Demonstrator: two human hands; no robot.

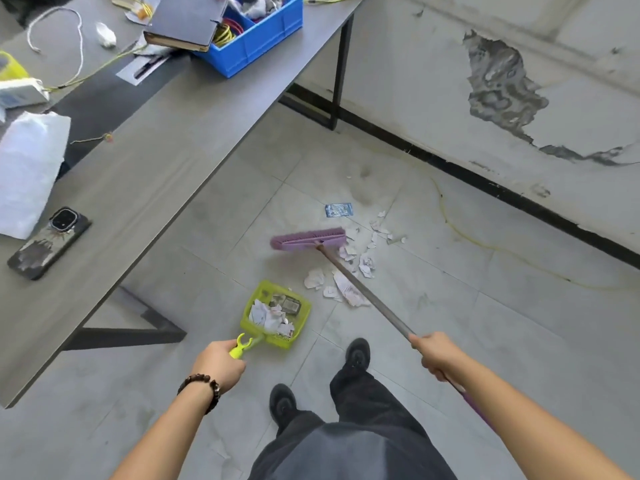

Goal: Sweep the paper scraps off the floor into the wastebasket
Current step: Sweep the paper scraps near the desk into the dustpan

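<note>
The scraps (346, 271) are lying in a loose scatter on the tile, just right of the broom head (308, 239) and running under the handle (363, 292) toward the dustpan (281, 339). A few small bits are trailing off beyond, near a blue packet (338, 210). The pan is already carrying a wad of paper, and it is sitting near the closest scraps but apart from them. No wastebasket is showing anywhere in view.

The right hand (436, 355) is wrapping its fingers fully round the handle. The left hand (220, 363) is closing its fingers around the pan's yellow grip.

The head is resting left of the pile, so, by my reading, it wants resetting on the far side, past the small bits. Then come short, low strokes pulling straight toward the pan. The pan's lip should be pressing flat on the tile, mouth facing the pile, or paper will be sliding under it. It should also be staying level, since it is already loaded.

A yellow cord (460, 233) is snaking along the floor to the right, and the table (173, 133) is standing to the left.
</note>
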